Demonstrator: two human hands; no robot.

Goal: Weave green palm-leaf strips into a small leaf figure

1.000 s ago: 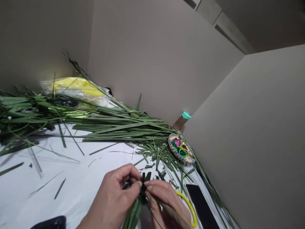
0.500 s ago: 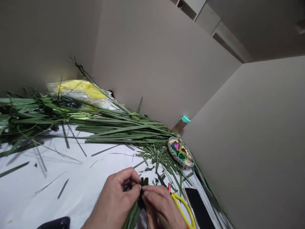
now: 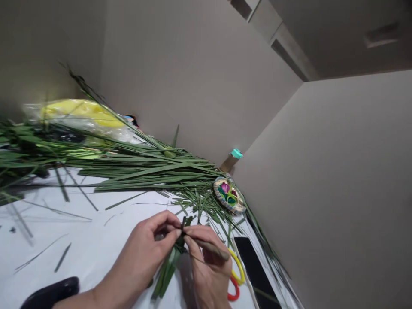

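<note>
My left hand [image 3: 146,253] and my right hand [image 3: 206,266] meet low in the picture over a white table [image 3: 96,240]. Both pinch the top of a small bundle of green leaf strips [image 3: 167,270] that runs down between them. The fingertips touch at the bundle's dark upper end [image 3: 184,224]. My right hand also has a thin brown stick [image 3: 212,248] lying across its fingers. Scissors with a yellow and a red handle loop [image 3: 236,279] lie just right of my right hand.
A long pile of green leaves [image 3: 144,167] lies across the table's far side, with a yellow plastic bag [image 3: 80,116] behind it. A small colourful woven dish [image 3: 229,195], a teal-capped bottle [image 3: 231,159], a black phone [image 3: 255,270] and a dark object [image 3: 48,294] are nearby. Walls close the corner.
The view swung, so everything sits further left. My hands keep pinching the strip bundle; more of my arms and the scissors' red loop now show.
</note>
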